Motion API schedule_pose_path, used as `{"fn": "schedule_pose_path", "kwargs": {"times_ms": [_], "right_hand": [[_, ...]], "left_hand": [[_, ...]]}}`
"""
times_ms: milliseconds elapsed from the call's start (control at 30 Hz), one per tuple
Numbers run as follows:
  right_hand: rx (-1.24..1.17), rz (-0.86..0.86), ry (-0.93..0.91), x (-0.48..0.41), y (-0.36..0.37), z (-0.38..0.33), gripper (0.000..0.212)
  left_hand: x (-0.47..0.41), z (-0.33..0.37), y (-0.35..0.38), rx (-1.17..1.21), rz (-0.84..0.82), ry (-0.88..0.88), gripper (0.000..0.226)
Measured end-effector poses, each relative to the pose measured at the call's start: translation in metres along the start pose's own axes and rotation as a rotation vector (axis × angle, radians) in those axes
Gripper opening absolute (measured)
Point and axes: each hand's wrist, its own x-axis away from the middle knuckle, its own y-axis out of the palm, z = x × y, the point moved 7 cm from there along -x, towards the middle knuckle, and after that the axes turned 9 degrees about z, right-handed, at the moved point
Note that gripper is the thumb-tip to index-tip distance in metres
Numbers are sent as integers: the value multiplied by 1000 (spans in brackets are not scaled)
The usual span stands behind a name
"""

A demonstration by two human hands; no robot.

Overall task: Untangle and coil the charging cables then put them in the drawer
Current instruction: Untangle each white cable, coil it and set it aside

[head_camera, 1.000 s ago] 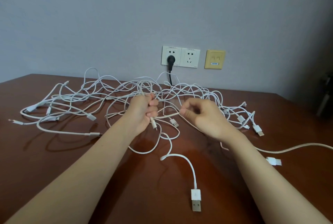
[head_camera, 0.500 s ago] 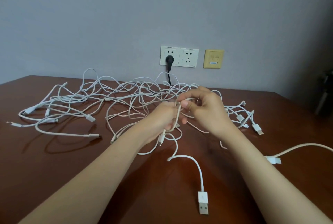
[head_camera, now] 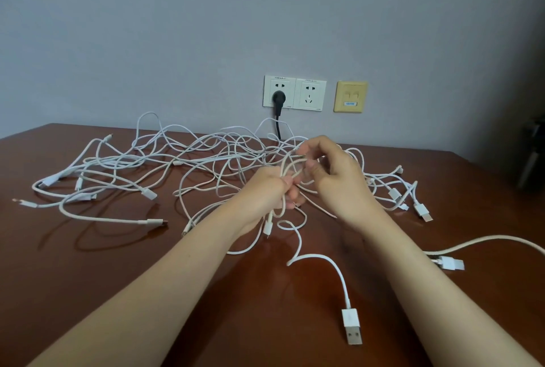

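Note:
Several white charging cables [head_camera: 124,169] lie tangled across the brown table [head_camera: 88,263]. At the tangle's middle my left hand [head_camera: 268,189] grips a small loop of one cable, its small plug [head_camera: 267,228] dangling below the fist. My right hand [head_camera: 336,177] is just to the right, pinching the same cable and curving it over into a loop above the left hand. A loose end with a USB plug [head_camera: 352,326] trails toward me. No drawer is in view.
Two wall sockets [head_camera: 295,92] sit behind the table, a black plug [head_camera: 278,98] in the left one, and a yellow data plate [head_camera: 350,97] beside them. A thicker cable [head_camera: 486,241] runs off to the right. A dark object [head_camera: 533,154] stands at the far right.
My hands have come together and risen a little. The straight stretch of cable between them has been bent into a loop, and the right hand has moved up over the left.

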Motion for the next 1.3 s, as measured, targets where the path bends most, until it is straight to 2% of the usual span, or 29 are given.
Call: {"fn": "schedule_pose_path", "kwargs": {"times_ms": [200, 333, 533, 600, 700, 767, 900, 1000, 1033, 1100, 1233, 1300], "right_hand": [[57, -56, 60, -1, 7, 18, 11], [85, -38, 38, -1, 8, 18, 21], [34, 154, 108, -5, -6, 16, 16], [22, 173, 132, -4, -6, 15, 21], [38, 217, 127, -2, -9, 12, 16], [48, 207, 109, -1, -8, 8, 16], [52, 45, 84, 4, 9, 3, 7], [-22, 26, 136, 3, 11, 8, 3], [-25, 41, 130, 2, 9, 9, 9], [0, 57, 99, 1, 6, 11, 17], [5, 35, 65, 3, 8, 12, 23], [34, 26, 50, 4, 9, 13, 29]], "left_hand": [[-5, -1, -13, 15, 116, -94, 31], [-6, -3, -10, -49, 116, -161, 33], [-3, 1, -2, -188, 74, 80, 28], [-1, 1, -1, -132, 46, 81, 24], [2, 3, 4, -31, -43, 60, 17], [4, 7, 6, -32, -42, 104, 12], [1, 10, -4, -148, 138, 221, 15], [4, 13, 1, -237, 82, 293, 13], [5, 14, 3, -247, 58, 302, 12], [6, 13, 7, -199, 25, 257, 13], [9, 3, 12, -66, -108, 61, 31], [11, 0, 9, -28, -100, -24, 34]]}}
